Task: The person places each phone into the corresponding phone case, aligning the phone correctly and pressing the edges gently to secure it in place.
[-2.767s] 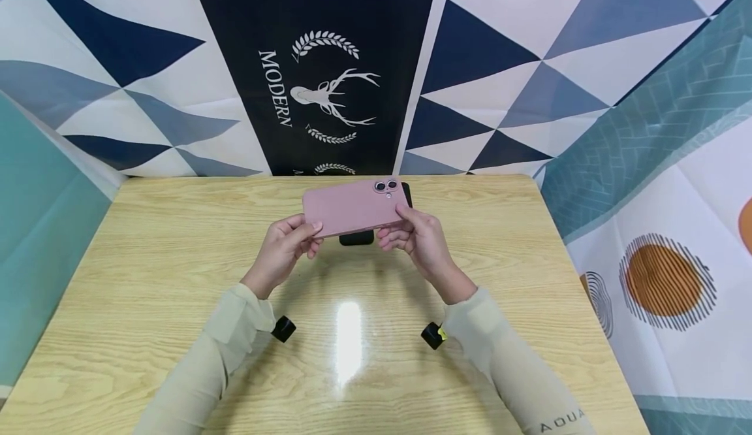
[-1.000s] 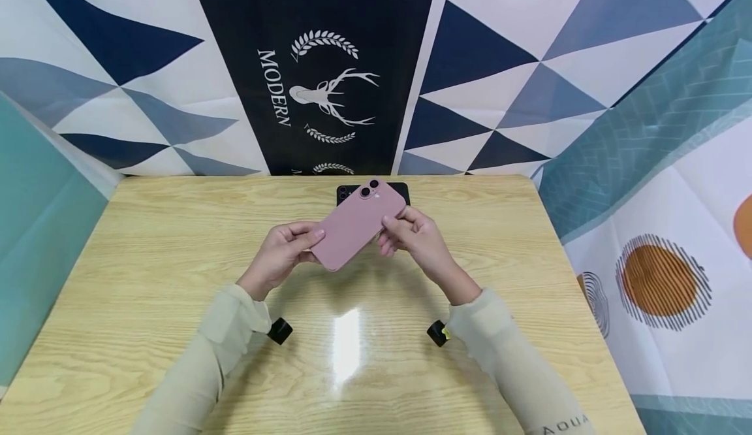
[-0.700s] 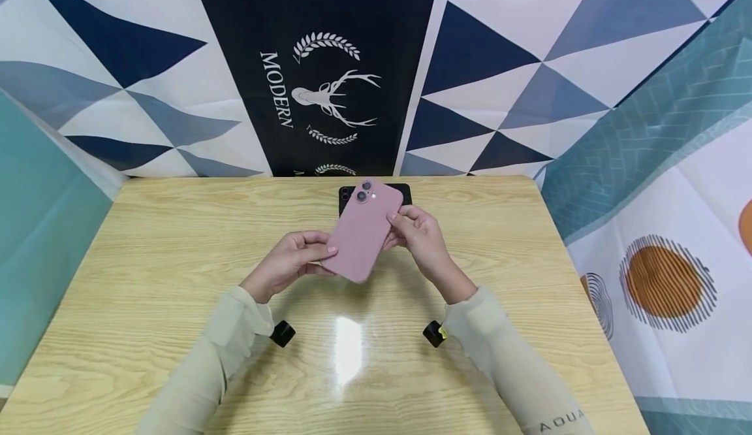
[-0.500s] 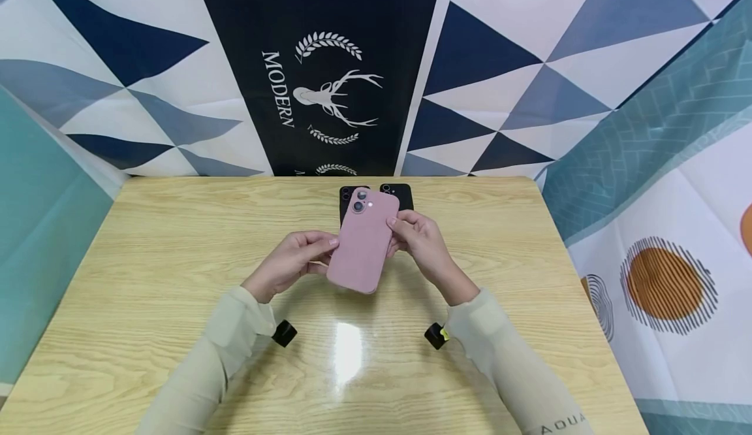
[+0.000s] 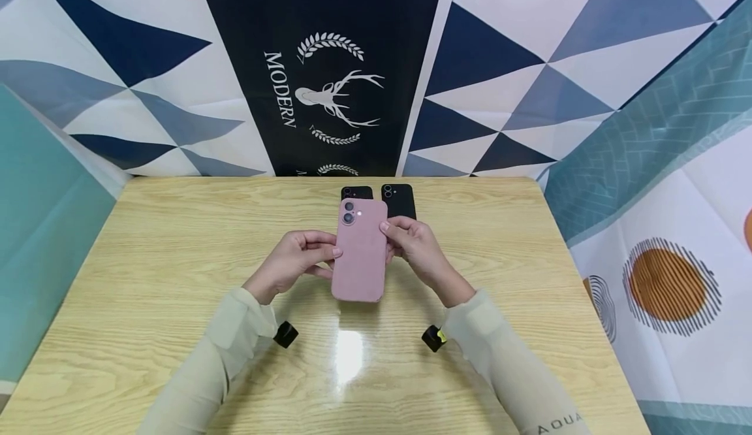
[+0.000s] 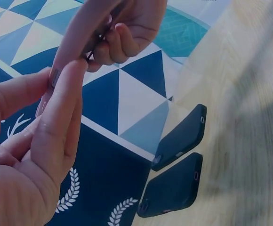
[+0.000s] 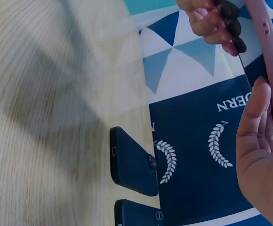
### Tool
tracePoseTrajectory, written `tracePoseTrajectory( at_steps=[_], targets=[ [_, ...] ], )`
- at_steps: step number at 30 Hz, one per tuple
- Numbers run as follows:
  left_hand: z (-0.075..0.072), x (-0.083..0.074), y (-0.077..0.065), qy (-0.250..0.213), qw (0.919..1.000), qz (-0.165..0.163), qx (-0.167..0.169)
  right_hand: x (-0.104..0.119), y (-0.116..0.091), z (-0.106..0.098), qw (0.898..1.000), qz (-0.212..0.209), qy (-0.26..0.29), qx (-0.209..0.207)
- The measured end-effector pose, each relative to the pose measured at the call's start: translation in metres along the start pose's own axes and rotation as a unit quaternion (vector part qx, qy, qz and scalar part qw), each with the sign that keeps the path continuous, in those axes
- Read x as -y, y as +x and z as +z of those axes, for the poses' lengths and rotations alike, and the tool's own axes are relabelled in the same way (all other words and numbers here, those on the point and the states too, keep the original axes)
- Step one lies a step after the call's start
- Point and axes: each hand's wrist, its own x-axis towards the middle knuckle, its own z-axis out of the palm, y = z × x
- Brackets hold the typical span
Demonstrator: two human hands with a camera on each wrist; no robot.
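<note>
A pink smartphone [image 5: 360, 255] is held upright above the table, its back with two camera lenses toward the head camera. My left hand [image 5: 298, 258] pinches its left edge, thumb on the back. At the opposite edge my right hand [image 5: 418, 247] grips it, thumb also on the back. From the left wrist the pink phone [image 6: 73, 40] shows nearly edge-on between both hands. In the right wrist view its side buttons face the camera, and fingers reflect in the dark front. Two black phones [image 5: 356, 192] [image 5: 399, 200] lie behind it, one partly covered.
The wooden table [image 5: 176, 258] reaches a patterned cloth backdrop [image 5: 329, 95] at its far edge. Both black phones lie near that edge, side by side. Black wrist devices [image 5: 286, 334] [image 5: 433, 338] sit at the sleeve cuffs. A printed curtain [image 5: 658, 291] hangs at right.
The pink phone has turned from sideways to upright and come slightly nearer, held by both hands throughout. Both black phones behind it now show more clearly.
</note>
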Motion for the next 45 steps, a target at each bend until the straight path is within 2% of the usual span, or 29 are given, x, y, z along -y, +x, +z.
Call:
tracePoseTrajectory(
  at_steps=[4,9,14,24,28,32,36,41,45],
  targets=[
    [-0.002,0.002,-0.001,0.006,0.9997,0.016,-0.014,-0.003,0.001,0.003,1.0,0.021,0.016,-0.009],
    [-0.01,0.004,-0.003,0.011,0.9991,0.027,-0.03,-0.011,0.001,0.006,0.999,0.031,0.038,0.008],
    [-0.016,0.008,-0.001,0.007,0.998,0.029,-0.055,-0.02,0.002,0.012,0.999,0.034,0.007,0.02],
    [-0.026,0.02,0.011,0.013,0.9926,-0.01,-0.12,-0.027,0.012,0.025,0.996,0.044,-0.054,-0.049],
    [-0.026,0.021,0.015,0.004,0.9923,-0.008,-0.123,-0.028,0.017,0.027,0.994,0.055,-0.058,-0.078],
    [-0.026,0.024,0.017,0.003,0.9928,-0.006,-0.12,-0.031,0.023,0.028,0.99,0.06,-0.08,-0.103],
    [-0.029,0.026,0.019,0.012,0.9914,-0.013,-0.13,-0.034,0.031,0.03,0.985,0.067,-0.103,-0.124],
    [-0.031,0.027,0.025,0.023,0.9873,-0.028,-0.154,-0.038,0.041,0.034,0.982,0.069,-0.108,-0.136],
    [-0.036,0.03,0.031,0.022,0.9841,-0.029,-0.174,-0.04,0.049,0.036,0.983,0.077,-0.125,-0.112]
  ],
)
